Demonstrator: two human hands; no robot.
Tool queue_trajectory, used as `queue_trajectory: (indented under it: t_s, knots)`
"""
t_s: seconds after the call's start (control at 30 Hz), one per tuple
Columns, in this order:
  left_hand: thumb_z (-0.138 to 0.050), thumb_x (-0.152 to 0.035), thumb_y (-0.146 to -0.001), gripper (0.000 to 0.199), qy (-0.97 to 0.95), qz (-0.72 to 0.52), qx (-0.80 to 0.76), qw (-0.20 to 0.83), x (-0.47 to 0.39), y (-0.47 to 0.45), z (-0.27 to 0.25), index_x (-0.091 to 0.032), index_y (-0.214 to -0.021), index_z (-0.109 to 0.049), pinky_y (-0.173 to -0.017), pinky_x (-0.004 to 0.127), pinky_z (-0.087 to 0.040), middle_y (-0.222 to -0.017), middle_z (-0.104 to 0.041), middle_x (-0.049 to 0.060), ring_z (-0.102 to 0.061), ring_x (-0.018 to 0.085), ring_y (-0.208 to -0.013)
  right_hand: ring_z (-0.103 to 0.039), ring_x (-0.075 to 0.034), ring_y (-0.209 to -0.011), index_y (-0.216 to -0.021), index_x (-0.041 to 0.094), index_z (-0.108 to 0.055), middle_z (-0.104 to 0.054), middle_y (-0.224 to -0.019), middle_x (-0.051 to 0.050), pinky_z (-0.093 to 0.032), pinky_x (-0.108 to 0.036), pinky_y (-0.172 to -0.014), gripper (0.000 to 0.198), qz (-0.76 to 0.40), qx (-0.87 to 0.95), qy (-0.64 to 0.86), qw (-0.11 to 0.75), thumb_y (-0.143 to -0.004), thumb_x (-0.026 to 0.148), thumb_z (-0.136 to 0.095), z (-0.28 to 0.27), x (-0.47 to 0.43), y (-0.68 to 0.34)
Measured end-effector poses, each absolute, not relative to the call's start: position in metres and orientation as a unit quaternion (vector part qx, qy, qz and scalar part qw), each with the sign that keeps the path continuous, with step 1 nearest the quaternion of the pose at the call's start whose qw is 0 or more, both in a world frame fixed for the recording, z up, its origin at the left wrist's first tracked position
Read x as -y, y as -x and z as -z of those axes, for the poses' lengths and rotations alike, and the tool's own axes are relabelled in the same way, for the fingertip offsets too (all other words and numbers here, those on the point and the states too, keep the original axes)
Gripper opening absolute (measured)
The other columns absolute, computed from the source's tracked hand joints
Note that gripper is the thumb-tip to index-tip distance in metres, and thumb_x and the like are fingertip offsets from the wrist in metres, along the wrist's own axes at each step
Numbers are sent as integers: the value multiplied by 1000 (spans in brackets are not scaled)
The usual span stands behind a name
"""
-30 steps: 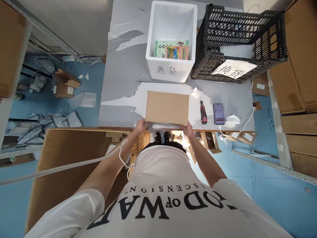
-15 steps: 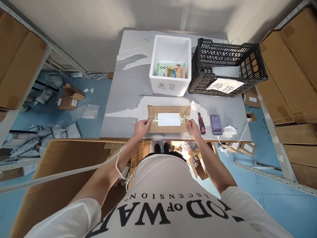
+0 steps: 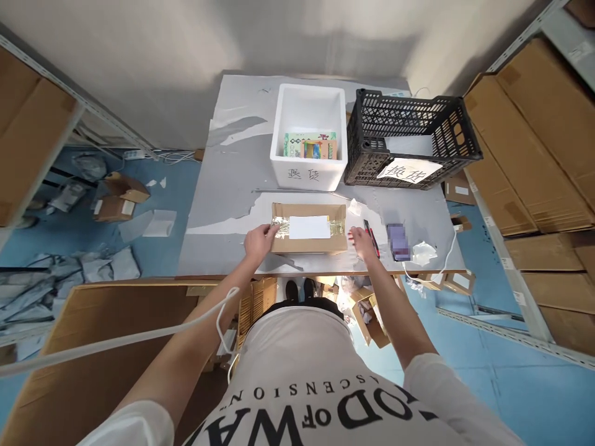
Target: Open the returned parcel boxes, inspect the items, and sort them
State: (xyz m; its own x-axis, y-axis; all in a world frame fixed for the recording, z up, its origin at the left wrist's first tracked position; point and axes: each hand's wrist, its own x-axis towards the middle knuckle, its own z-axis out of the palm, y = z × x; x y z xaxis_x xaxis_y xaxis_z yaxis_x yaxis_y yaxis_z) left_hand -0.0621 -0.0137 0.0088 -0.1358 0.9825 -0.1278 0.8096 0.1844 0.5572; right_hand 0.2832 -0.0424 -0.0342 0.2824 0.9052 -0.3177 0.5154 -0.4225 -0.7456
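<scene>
A small cardboard box, with a white label and clear tape at both ends, rests near the front edge of the table. My left hand grips its left end, thumb up by the tape. Just off the box's right end is my right hand, its fingers a little apart and nothing seen in them. Right beside that hand lies a red and black utility knife, partly hidden by it; whether they touch I cannot tell.
Behind the box stand a white foam bin holding colourful packets and a black plastic crate with a paper sign. A purple phone on a cable and crumpled paper lie at right. A large open carton is below left.
My right hand has let go of the box's right end and moved slightly away beside the knife. The left hand keeps its hold. The whole view has shifted a little.
</scene>
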Motion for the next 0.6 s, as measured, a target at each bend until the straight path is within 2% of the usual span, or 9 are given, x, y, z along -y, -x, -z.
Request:
queue_trajectory:
  t_s: [0.07,0.17,0.27,0.4,0.5,0.6]
  knots:
    - [-40,-59,-91,58,-649,-230,-698,199,25,60,-8,-15,-121,-65,-91,43,-45,-125,-65,18,-60,35,-116,-57,-27,-110,-109,17,-57,-62,-117,-16,-43,-42,-94,40,-294,424,828,221,-89,47,-40,49,49,-304]
    - [-43,-49,-94,53,-772,-247,-569,139,44,55,-1,-17,-134,-55,-111,48,-32,-147,-46,15,-40,31,-139,-48,-36,-122,-121,13,-53,-53,-127,-24,-39,-53,-98,43,-250,375,880,149,-83,33,-50,71,58,-330]
    - [-46,-42,-95,49,-869,-179,-446,115,57,47,9,-18,-137,-53,-115,46,-29,-147,-47,14,-38,27,-141,-49,-39,-119,-121,12,-54,-51,-125,-26,-41,-56,-95,44,-265,370,882,124,-78,25,-54,88,62,-343]
    - [-42,-31,-97,46,-887,-148,-429,85,61,40,24,-18,-140,-50,-113,44,-32,-144,-50,15,-40,26,-140,-56,-35,-108,-115,11,-57,-53,-118,-24,-46,-50,-90,41,-280,389,869,119,-77,25,-54,86,56,-348]
    - [-42,-30,-96,46,-883,-167,-431,79,59,39,30,-19,-140,-50,-113,42,-33,-143,-51,13,-41,25,-139,-58,-29,-104,-123,13,-51,-54,-120,-20,-48,-43,-88,44,-253,450,838,175,-84,31,-46,52,43,-340]
    - [-42,-31,-96,47,-880,-185,-429,86,59,40,33,-21,-141,-49,-113,41,-34,-143,-50,12,-42,24,-138,-61,-24,-94,-138,17,-41,-61,-113,-12,-48,-40,-86,52,-286,608,697,251,-89,33,-42,-1,26,-309]
